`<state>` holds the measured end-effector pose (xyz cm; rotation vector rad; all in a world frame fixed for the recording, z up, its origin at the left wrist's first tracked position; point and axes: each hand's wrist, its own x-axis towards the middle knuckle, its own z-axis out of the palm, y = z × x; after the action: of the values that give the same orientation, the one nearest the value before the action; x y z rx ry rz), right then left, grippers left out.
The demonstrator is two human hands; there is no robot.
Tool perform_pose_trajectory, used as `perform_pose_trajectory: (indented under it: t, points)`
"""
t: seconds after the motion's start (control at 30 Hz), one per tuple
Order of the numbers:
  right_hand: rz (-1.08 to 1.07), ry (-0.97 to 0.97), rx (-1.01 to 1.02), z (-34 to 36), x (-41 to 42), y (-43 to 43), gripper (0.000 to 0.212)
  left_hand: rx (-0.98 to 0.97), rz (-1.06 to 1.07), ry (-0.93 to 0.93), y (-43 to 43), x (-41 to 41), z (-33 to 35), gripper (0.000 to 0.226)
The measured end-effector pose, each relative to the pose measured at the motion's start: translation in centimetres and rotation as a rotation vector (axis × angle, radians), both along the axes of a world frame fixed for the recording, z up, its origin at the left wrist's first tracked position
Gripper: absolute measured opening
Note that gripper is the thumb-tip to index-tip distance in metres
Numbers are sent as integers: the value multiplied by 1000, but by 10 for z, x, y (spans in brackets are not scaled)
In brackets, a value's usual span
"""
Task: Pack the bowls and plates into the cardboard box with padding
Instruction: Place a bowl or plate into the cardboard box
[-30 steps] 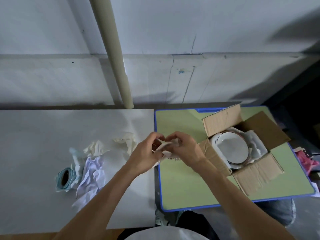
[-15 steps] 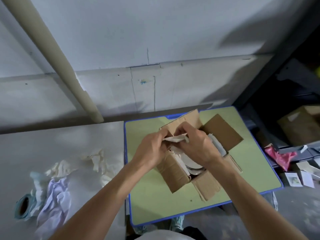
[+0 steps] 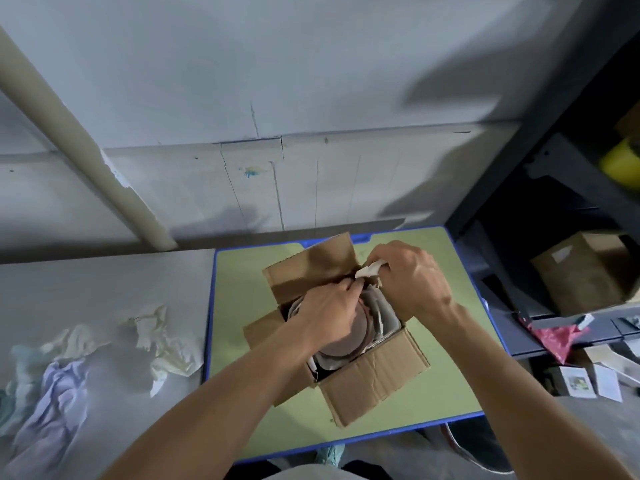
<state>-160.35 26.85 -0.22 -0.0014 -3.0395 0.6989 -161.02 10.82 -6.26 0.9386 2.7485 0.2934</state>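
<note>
Pinched between thumb and fingers of the right hand (image 3: pixel 412 282) is a white padding wad (image 3: pixel 369 271), held just above the far right corner of the cardboard box (image 3: pixel 374 379). The left hand (image 3: pixel 329 313) is hung over the box opening, its fingertips (image 3: pixel 349 285) brought up to the wad's lower end. Whether that end is actually gripped cannot be told.

Largest first:
- **Green table (image 3: pixel 242 289):** seen under the box.
- **Grey table (image 3: pixel 104 289):** seen left of the box.
- **Box:** stood with all flaps folded out.
- **Plates (image 3: pixel 341 348):** stacked flat inside the box and partly covered by the left hand.
- **White lining paper (image 3: pixel 384 317):** tucked along the box's right inner wall.
- **Crumpled papers (image 3: pixel 166 344):** left lying well left of the box.

Key relation: the wad's long axis is run from the right hand down and left toward the left fingertips. The gap between the plates and the far right box corner lies directly below it, so a short downward push is judged to be what is needed. The right hand is nearer that corner. The step is judged to be padding being stuffed around plates already loaded.
</note>
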Motion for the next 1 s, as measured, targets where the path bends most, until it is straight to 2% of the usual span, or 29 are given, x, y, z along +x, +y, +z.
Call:
perform_pose_trajectory:
  t: [0.17, 0.27, 0.4, 0.5, 0.57, 0.63, 0.73, 0.83, 0.9, 1.0]
  points:
    - [63, -102, 21, -1, -9, -8, 28, 30, 51, -98, 2, -7, -5, 37]
    - [157, -122, 177, -13, -16, -12, 28, 25, 35, -142, -3, -11, -7, 34]
    - [240, -124, 333, -28, -20, -22, 13, 16, 1, -155, -7, -10, -7, 33]
    - [264, -234, 408, -34, -20, -33, 10, 1, 6, -104, -7, -5, -6, 37]
    - [263, -289, 372, -32, -19, -35, 16, -16, 6, -76, -9, -1, -6, 37]
    - [238, -331, 238, -29, -16, -33, 27, -12, -5, -70, -11, 0, -6, 36]
    - [195, -209, 226, -31, -8, -30, 27, -14, -29, -92, -12, -3, -4, 36]
    - [228, -44, 285, -44, -5, -26, 14, -43, 14, -165, -10, -5, -1, 40]
    - [209, -13, 317, -49, -6, -25, 10, -29, 53, -182, -10, -3, -1, 41]
    - [175, -33, 345, -47, -7, -31, 17, -11, 61, -146, -12, 2, -3, 48]
